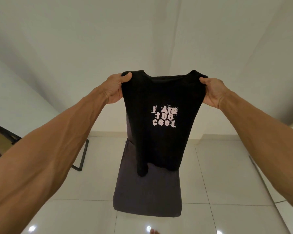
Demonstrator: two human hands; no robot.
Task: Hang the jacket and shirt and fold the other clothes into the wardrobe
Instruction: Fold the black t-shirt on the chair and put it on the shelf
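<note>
Head view: you hold a black T-shirt (161, 142) up in front of you, stretched between your two hands. Your left hand (116, 89) grips its left shoulder, thumb curled over the front of the cloth. Your right hand (213, 92) grips the right shoulder the same way.

The T-shirt hangs down from both hands, and its lower end reaches as far as the seat of a dark chair (147, 196) that stands on the tiled floor (227, 174) near you. You cannot tell whether the hem touches the seat or hangs just above it.

The cloth is plain black with a round neck, and pale ragged letters across the chest read "I AM TOO COOL". It narrows toward the bottom and hangs in folds, with one corner lower on the left.

The sleeves are bunched in your hands and cannot be made out, and your fingers behind the cloth are hidden. The T-shirt covers most of the chair's back. On the left a black frame (82, 159) is partly hidden by your left forearm.
</note>
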